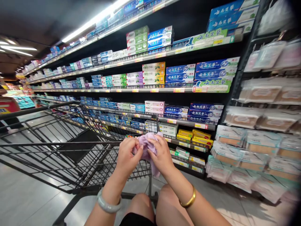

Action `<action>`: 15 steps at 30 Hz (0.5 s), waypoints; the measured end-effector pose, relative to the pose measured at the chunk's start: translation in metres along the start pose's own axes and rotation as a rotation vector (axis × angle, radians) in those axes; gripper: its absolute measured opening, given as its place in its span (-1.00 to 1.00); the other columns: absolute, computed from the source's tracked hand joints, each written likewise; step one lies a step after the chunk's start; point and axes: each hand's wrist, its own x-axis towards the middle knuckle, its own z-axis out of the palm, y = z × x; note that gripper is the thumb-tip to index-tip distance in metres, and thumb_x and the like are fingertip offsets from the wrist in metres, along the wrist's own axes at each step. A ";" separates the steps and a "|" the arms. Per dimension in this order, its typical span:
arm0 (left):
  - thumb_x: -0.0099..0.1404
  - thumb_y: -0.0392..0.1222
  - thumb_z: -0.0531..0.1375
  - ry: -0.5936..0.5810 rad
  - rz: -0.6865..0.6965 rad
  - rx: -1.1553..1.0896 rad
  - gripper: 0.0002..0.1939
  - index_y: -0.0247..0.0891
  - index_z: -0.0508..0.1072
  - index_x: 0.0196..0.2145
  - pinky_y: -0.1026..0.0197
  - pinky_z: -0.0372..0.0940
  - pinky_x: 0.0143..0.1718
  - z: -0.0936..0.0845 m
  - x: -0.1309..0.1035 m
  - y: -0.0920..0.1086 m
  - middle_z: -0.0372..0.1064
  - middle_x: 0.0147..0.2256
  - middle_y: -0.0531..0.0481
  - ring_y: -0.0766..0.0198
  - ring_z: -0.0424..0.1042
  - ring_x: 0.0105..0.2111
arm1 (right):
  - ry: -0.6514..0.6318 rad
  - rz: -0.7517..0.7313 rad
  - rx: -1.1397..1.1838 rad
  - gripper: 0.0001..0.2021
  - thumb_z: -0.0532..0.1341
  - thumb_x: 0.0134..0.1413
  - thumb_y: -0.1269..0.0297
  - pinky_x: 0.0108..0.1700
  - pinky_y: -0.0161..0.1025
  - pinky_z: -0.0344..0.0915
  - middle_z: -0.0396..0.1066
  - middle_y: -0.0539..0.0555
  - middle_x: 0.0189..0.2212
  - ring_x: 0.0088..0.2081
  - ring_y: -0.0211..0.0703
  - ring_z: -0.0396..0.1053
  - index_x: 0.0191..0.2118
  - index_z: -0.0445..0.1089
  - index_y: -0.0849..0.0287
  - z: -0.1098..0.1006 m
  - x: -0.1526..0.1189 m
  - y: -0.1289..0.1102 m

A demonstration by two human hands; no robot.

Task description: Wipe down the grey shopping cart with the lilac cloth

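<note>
A crumpled lilac cloth (150, 146) is held between my two hands, above my knees and beside the end of a black wire shopping cart (94, 142). My left hand (129, 153) pinches its left edge, the fingers curled in. From the right, my right hand (162, 152) grips the cloth with bent fingers, and a loose end hangs down below it. A small, brightly coloured patch (130, 136) shows just behind my left hand; I cannot make out what it is.
Long shelves (178, 90) of boxed toothpaste (181, 73) run along the aisle ahead. Hanging packs (256, 141) line the rack at the right. The cart fills the left side on a grey tiled floor (33, 191). Part of a person (9, 121) shows at the far left.
</note>
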 end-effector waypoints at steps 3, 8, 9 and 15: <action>0.33 -0.18 0.22 0.017 0.016 0.007 -0.79 -0.18 0.31 -0.46 0.10 0.21 -0.05 0.001 0.004 -0.004 0.44 -0.31 0.04 0.21 0.39 -0.20 | 0.007 0.007 -0.005 -0.52 0.32 0.14 0.44 0.37 0.19 0.22 0.32 0.21 0.26 0.31 0.09 0.23 0.19 0.46 0.03 0.002 -0.002 -0.006; 0.34 -0.14 0.23 0.022 0.019 0.037 -0.82 -0.17 0.37 -0.41 0.08 0.21 0.01 -0.003 -0.001 -0.011 0.50 -0.24 0.03 0.20 0.44 -0.14 | 0.010 0.002 -0.027 -0.52 0.30 0.16 0.44 0.38 0.14 0.21 0.32 0.19 0.26 0.30 0.07 0.21 0.20 0.44 0.04 0.004 -0.008 -0.025; 0.35 -0.13 0.23 0.023 0.018 0.046 -0.83 -0.17 0.38 -0.40 0.08 0.20 0.01 -0.006 -0.003 -0.012 0.51 -0.24 0.04 0.20 0.45 -0.14 | 0.004 -0.001 -0.038 -0.52 0.29 0.18 0.43 0.38 0.12 0.21 0.33 0.19 0.26 0.30 0.06 0.22 0.21 0.44 0.04 0.004 -0.009 -0.030; 0.39 -0.05 0.21 0.011 -0.008 0.113 -0.79 -0.16 0.43 -0.38 0.08 0.20 -0.01 -0.025 -0.012 -0.019 0.53 -0.24 0.04 0.20 0.46 -0.16 | -0.014 -0.011 -0.150 -0.62 0.23 0.34 0.22 0.28 0.13 0.20 0.39 0.13 0.25 0.25 0.06 0.29 0.23 0.39 -0.07 0.003 -0.014 -0.063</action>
